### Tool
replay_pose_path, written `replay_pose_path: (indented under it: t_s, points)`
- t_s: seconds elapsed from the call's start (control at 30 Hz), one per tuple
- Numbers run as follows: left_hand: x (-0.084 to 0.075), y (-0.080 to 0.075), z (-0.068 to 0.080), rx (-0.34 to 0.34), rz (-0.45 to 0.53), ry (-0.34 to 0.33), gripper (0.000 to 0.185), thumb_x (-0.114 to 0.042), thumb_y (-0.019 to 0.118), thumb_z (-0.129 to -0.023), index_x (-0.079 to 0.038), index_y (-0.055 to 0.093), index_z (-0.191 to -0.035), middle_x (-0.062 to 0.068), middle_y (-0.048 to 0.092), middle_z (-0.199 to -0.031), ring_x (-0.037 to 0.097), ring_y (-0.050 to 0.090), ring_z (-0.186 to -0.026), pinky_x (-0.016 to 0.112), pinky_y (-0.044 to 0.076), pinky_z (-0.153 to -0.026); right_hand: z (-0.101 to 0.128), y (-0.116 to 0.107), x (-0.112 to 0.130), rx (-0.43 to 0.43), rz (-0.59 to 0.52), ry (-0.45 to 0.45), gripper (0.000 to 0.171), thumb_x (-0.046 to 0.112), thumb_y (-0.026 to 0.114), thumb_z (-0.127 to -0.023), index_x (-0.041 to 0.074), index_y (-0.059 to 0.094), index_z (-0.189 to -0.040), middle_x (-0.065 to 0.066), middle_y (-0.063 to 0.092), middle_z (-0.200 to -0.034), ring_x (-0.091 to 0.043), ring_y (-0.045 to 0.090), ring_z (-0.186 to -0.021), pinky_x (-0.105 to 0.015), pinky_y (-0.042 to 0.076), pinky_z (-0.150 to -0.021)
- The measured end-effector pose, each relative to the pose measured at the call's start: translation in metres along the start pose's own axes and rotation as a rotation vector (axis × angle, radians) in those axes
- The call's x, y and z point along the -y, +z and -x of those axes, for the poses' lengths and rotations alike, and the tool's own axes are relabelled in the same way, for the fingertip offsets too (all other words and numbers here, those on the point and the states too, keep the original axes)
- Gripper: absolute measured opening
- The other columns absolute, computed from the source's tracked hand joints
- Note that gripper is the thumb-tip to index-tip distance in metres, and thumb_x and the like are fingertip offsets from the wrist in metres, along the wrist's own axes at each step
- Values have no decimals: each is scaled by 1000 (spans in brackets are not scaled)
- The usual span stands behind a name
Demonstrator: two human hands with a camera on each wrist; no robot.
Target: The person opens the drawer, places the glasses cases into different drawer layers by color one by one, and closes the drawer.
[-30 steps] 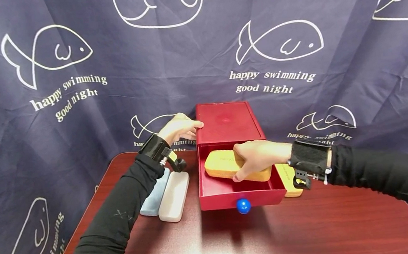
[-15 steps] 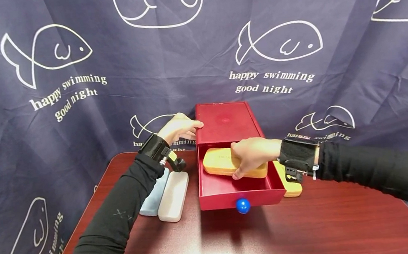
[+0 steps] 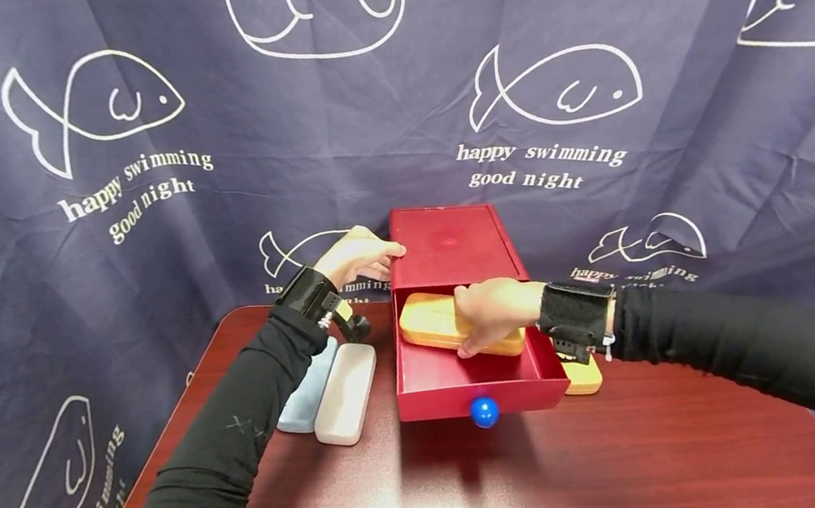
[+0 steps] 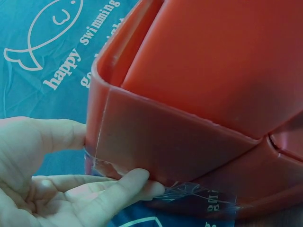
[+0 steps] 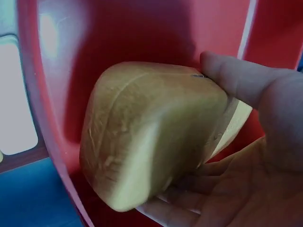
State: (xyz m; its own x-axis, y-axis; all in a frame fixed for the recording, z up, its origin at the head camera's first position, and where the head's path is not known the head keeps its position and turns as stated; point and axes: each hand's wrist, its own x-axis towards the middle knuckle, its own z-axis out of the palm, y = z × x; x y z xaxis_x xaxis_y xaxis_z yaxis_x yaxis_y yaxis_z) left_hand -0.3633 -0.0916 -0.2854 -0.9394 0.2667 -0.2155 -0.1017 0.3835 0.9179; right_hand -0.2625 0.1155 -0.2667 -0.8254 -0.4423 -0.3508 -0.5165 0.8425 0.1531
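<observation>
My right hand grips a yellow glasses case from above, with the thumb on its near side. The case lies crosswise and slightly tilted inside the pulled-out red drawer, which has a blue knob. In the right wrist view, thumb and fingers are on opposite sides of the glasses case; its underside is hidden. My left hand holds the rear left corner of the red drawer box. The left wrist view shows thumb and fingers pinching that corner.
Left of the drawer, a white glasses case and a light blue one lie side by side. Another yellow glasses case is on the right, partly hidden by my right wrist. A dark blue fish-print curtain hangs behind the table.
My right hand has moved left and a little lower with the yellow glasses case, bringing it within the drawer's walls. My left hand has stayed in place.
</observation>
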Motion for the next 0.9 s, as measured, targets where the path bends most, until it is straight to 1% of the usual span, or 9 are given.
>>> replay_pose_path:
  t_s: [0.2, 0.33, 0.43, 0.5, 0.63, 0.73, 0.8, 0.9]
  points:
    - [0, 3, 0, -8, 14, 2, 31, -14, 68, -94, 9, 67, -114, 20, 73, -101, 16, 72, -74, 44, 59, -96, -1, 12, 1, -67, 42, 27, 55, 49, 78, -83, 4, 54, -103, -8, 62, -88, -26, 67, -88, -44, 59, -78]
    - [0, 3, -1, -8, 12, 2, 32, -15, 68, -94, 9, 67, -116, 21, 74, -104, 17, 73, -76, 43, 59, -95, 1, 17, 0, -127, 68, 21, 56, 52, 77, -84, 5, 54, -102, -9, 63, -88, -28, 68, -89, -45, 59, -76]
    - [0, 2, 0, -3, 9, 4, 33, -15, 67, -94, 9, 67, -117, 21, 73, -107, 17, 74, -79, 43, 59, -96, 6, 20, -1, -189, 83, 4, 53, 50, 77, -83, 5, 54, -99, -9, 62, -85, -28, 67, -86, -43, 58, -72]
    - [0, 2, 0, -1, 14, 7, 33, -15, 67, -94, 9, 67, -117, 20, 73, -105, 17, 73, -78, 43, 59, -96, 11, 22, -3, -236, 107, -5, 49, 47, 78, -83, 6, 55, -94, -8, 61, -83, -27, 66, -82, -41, 58, -67]
    - [-1, 2, 1, -3, 15, 5, 33, -15, 68, -94, 9, 67, -116, 18, 74, -100, 16, 73, -76, 43, 59, -95, 20, 27, -6, -371, 164, -26, 43, 40, 83, -77, 8, 55, -83, -6, 61, -76, -24, 65, -71, -37, 56, -59]
    - [-1, 1, 1, -10, 12, 0, 33, -16, 68, -94, 9, 67, -116, 19, 74, -101, 16, 74, -75, 43, 59, -95, 24, 29, -8, -458, 200, -46, 41, 38, 85, -75, 10, 55, -75, -4, 60, -72, -22, 63, -66, -35, 54, -55]
    - [0, 0, 1, -15, 10, -2, 34, -16, 68, -94, 10, 66, -116, 20, 74, -103, 16, 74, -74, 43, 59, -95, 26, 30, -9, -487, 217, -55, 41, 38, 86, -75, 11, 55, -73, -4, 59, -72, -22, 63, -65, -34, 54, -55]
    - [0, 0, 0, -19, 7, -2, 35, -16, 68, -94, 10, 66, -116, 22, 73, -105, 16, 73, -74, 42, 59, -95, 27, 29, -8, -498, 223, -64, 39, 38, 86, -76, 12, 56, -70, -5, 59, -73, -22, 62, -66, -35, 54, -56]
